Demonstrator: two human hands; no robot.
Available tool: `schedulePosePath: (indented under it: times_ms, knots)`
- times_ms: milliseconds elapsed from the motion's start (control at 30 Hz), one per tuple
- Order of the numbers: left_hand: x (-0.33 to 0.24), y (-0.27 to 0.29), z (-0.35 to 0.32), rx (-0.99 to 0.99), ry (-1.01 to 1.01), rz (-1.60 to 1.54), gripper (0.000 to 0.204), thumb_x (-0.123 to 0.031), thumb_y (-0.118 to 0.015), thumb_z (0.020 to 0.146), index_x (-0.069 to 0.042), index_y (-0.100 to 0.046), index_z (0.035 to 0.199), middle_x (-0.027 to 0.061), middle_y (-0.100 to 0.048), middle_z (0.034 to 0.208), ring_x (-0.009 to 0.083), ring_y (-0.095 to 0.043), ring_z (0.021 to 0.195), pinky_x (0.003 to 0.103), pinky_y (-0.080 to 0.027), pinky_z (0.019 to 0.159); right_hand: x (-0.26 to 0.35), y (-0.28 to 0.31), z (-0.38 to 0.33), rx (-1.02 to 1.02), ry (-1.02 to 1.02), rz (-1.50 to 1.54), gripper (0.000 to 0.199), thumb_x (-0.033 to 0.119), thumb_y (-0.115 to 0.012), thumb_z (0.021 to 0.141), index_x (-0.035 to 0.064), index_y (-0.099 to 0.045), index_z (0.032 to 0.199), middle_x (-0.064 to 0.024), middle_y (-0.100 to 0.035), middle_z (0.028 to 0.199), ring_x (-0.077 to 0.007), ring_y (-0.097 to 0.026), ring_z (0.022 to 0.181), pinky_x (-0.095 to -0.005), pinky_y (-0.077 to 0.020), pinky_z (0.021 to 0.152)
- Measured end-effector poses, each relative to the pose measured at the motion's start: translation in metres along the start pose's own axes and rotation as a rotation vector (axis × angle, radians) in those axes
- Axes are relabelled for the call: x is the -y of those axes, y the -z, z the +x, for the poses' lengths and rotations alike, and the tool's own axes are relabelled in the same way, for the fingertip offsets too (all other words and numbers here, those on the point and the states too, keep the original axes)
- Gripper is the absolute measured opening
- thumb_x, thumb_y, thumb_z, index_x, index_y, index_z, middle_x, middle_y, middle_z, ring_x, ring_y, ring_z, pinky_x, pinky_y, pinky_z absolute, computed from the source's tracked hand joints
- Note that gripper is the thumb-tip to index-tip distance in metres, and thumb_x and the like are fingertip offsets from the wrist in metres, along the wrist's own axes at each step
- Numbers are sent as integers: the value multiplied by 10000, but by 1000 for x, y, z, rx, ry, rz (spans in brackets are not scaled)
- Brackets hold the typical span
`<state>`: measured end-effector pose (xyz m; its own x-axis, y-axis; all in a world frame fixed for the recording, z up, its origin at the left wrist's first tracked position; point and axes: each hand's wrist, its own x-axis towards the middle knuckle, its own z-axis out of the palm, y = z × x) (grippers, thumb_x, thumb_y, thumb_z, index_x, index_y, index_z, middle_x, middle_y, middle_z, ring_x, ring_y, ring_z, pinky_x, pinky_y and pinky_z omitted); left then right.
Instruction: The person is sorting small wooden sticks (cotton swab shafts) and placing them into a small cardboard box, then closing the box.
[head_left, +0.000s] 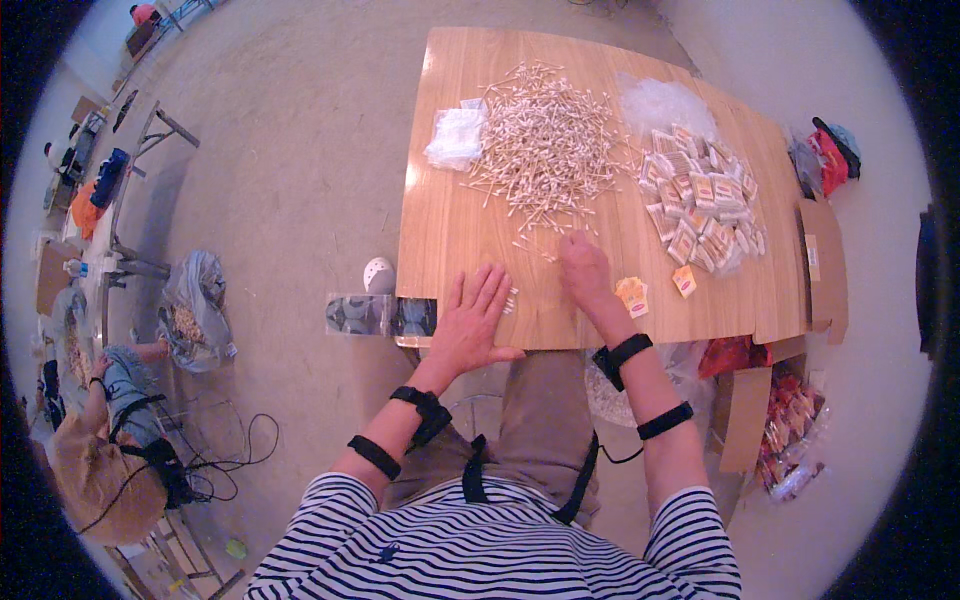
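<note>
My left hand (470,322) lies flat at the table's near edge, fingers stretched out and thumb apart. Beside its fingertips is a small row of cotton swabs (511,300). My right hand (585,268) is closed at the near fringe of the big swab pile (550,140); its fingertips point down, and whatever they hold is hidden. Right of that hand lie small orange-and-white cards (632,296), with another card (684,280) a little farther right. A heap of filled swab packets (710,200) sits on the right part of the wooden table (440,230).
Clear plastic bags (457,138) lie left of the pile, more clear bags (668,105) at the far right. An open carton (745,420) and red packages (790,440) stand below the right edge. At far left, another person (110,450) sits near a bag of swabs (195,315).
</note>
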<state>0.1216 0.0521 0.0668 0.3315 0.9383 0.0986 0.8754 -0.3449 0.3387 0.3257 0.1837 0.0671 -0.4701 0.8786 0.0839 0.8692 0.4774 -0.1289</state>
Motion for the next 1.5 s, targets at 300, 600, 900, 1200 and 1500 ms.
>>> schedulePosePath:
  times_ms: [300,600,900,1200,1500]
  knots:
    - [2,-3,0,-4,6,16,1201,-784,-604,667,27,-275,1489,179,-227,1585,331,-173,1484,554,-100,1186,12,10,-7,16,207,123,193,81,-570,842,120,-620,1024,-162,-601,927,-368,-662,781,-459,-536,643]
    - [3,-5,-1,-46,5,-5,1196,-791,-597,666,14,-281,1493,163,-263,1576,320,-197,1478,540,-92,1191,-14,13,6,-157,42,-58,192,106,-580,845,88,-641,1025,-184,-604,868,-333,-662,780,-446,-538,625]
    - [3,-5,0,-38,5,-6,1203,-805,-576,668,16,-278,1494,159,-251,1583,319,-180,1483,536,-81,1194,70,9,12,52,-159,251,226,196,-581,867,-8,-639,945,-213,-645,945,-391,-656,858,-457,-555,729]
    - [2,-5,0,10,15,-1,1226,-800,-580,657,18,-245,1507,154,-209,1599,308,-137,1496,526,-65,1199,38,-12,4,-43,-111,161,152,164,-591,850,53,-628,947,-170,-620,943,-363,-655,852,-467,-544,709]
    - [2,-4,-2,-13,13,-3,1230,-800,-586,640,16,-262,1502,155,-220,1595,311,-149,1493,524,-60,1199,43,-8,1,-2,-155,305,149,132,-593,835,33,-601,946,-180,-609,971,-395,-633,937,-490,-531,774]
